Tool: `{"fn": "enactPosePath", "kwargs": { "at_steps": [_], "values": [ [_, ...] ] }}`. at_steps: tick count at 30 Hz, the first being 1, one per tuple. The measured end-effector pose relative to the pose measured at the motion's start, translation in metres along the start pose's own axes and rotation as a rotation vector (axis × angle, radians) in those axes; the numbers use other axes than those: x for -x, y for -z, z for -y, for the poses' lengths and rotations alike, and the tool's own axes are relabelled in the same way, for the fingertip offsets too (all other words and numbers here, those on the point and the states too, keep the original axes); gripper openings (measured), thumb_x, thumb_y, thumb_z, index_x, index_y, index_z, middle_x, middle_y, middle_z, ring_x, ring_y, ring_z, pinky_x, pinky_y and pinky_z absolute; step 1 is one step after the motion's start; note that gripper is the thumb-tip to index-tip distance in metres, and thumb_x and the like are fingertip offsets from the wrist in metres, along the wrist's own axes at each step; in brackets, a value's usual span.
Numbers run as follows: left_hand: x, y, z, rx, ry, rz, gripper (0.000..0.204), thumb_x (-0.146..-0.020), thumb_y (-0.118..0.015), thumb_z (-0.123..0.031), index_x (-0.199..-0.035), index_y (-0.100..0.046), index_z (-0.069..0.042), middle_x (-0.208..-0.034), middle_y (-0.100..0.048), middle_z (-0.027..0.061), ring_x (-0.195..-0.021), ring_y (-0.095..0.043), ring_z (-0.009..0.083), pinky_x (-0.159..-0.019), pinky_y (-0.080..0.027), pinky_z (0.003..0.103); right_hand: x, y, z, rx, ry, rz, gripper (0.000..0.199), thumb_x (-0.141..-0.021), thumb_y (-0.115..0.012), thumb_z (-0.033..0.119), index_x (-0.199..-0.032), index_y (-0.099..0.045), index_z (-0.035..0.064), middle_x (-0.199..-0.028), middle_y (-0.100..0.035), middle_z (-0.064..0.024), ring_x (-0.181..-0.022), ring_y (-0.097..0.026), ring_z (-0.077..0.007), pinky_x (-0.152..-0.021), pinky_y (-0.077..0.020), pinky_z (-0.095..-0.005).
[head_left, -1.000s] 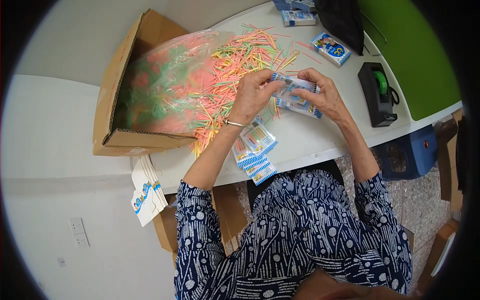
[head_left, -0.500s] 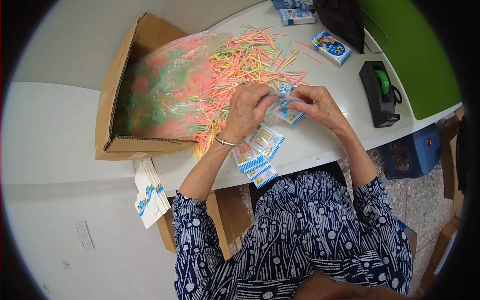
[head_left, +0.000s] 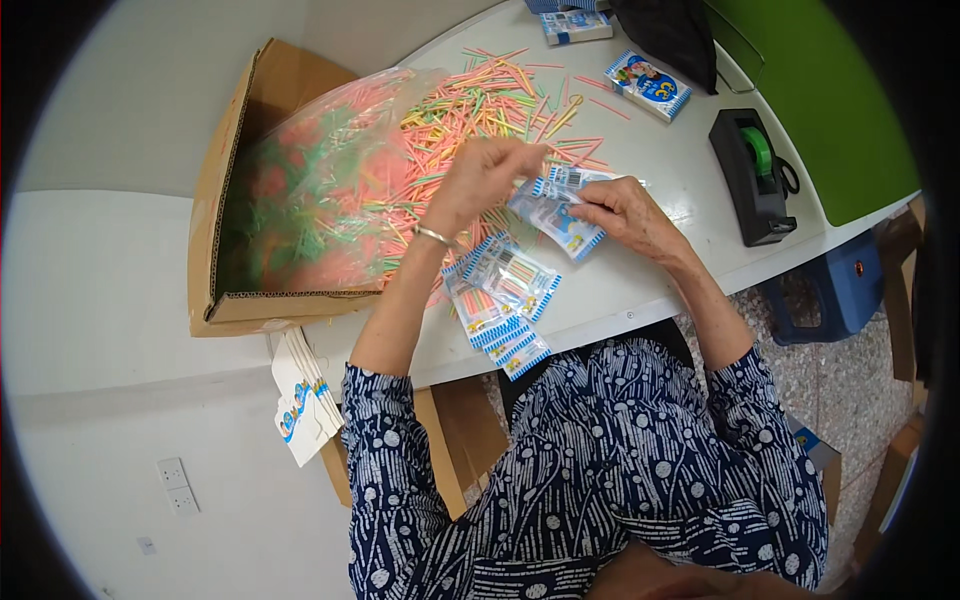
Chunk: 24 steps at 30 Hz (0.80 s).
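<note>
My right hand (head_left: 636, 217) grips a small clear packet with blue-striped ends (head_left: 563, 222) between thumb and fingers, above the table. My left hand (head_left: 483, 180) is up beside it, over the edge of a heap of thin pink, green and yellow sticks (head_left: 470, 118). Its thumb and fingertips are pinched together, and whatever they may hold is too small to make out. Below the left wrist, near the table's front edge, lie several overlapping striped packets (head_left: 512, 275) with coloured sticks inside.
A cardboard box (head_left: 232, 190) lies open at left, its clear plastic bag (head_left: 335, 165) of sticks spilling onto the white table (head_left: 665, 165). At right are a black tape dispenser (head_left: 745, 185), a blue-and-white packet (head_left: 650, 87) and a black bag (head_left: 670, 40). A blue stool (head_left: 835, 295) stands below.
My left hand has come off the packet and moved up and left. The right hand keeps its grip, and more of the packet shows.
</note>
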<state>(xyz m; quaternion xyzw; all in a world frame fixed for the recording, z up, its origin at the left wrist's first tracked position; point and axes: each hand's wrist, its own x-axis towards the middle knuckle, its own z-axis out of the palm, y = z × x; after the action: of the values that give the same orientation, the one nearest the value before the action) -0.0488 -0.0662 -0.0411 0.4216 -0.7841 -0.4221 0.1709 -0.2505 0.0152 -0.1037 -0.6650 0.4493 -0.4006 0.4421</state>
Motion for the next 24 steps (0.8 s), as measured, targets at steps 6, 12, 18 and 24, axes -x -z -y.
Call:
{"fn": "enactPosePath", "kwargs": {
  "at_steps": [6, 12, 18, 24],
  "values": [
    [-0.062, -0.015, 0.009, -0.597, -0.482, -0.178, 0.044, -0.078, -0.071, -0.040, -0.103, -0.066, -0.005, -0.098, -0.065, 0.0126, -0.092, -0.059, 0.0259, -0.082, -0.047, 0.037, -0.002, -0.005, -0.008, 0.125, 0.135, 0.015, 0.024, -0.083, -0.064, 0.014, -0.072, -0.054, -0.0044, -0.059, -0.046, -0.0139, -0.055, -0.043, -0.0240, -0.055, -0.0352, -0.0365],
    [-0.096, -0.042, 0.007, -0.903, -0.304, 0.166, 0.069, -0.064, -0.075, -0.056, -0.115, -0.059, -0.012, -0.124, -0.054, 0.0142, -0.119, -0.042, 0.0353, -0.100, -0.033, 0.049, -0.003, -0.007, -0.017, 0.222, 0.173, 0.042, 0.021, -0.082, -0.064, 0.015, -0.077, -0.057, -0.0043, -0.069, -0.057, -0.0163, -0.064, -0.054, -0.0317, -0.060, -0.0414, -0.0396],
    [-0.105, -0.039, 0.008, -0.942, -0.269, 0.267, 0.062, -0.063, -0.075, -0.056, -0.109, -0.063, -0.016, -0.122, -0.055, 0.0134, -0.118, -0.043, 0.0355, -0.099, -0.033, 0.049, -0.002, -0.008, -0.022, 0.251, 0.132, 0.043, 0.018, -0.083, -0.062, 0.018, -0.082, -0.062, -0.0001, -0.073, -0.060, -0.0146, -0.075, -0.057, -0.0316, -0.072, -0.0430, -0.0426],
    [-0.101, -0.039, 0.032, -0.890, -0.435, 0.106, 0.043, -0.067, -0.073, -0.047, -0.093, -0.068, -0.012, -0.105, -0.060, 0.0132, -0.103, -0.052, 0.0328, -0.088, -0.041, 0.048, -0.004, -0.006, -0.016, 0.285, 0.073, 0.122, 0.019, -0.083, -0.062, 0.019, -0.079, -0.060, 0.0007, -0.075, -0.060, -0.0143, -0.078, -0.055, -0.0315, -0.074, -0.0424, -0.0429]
  ]
}}
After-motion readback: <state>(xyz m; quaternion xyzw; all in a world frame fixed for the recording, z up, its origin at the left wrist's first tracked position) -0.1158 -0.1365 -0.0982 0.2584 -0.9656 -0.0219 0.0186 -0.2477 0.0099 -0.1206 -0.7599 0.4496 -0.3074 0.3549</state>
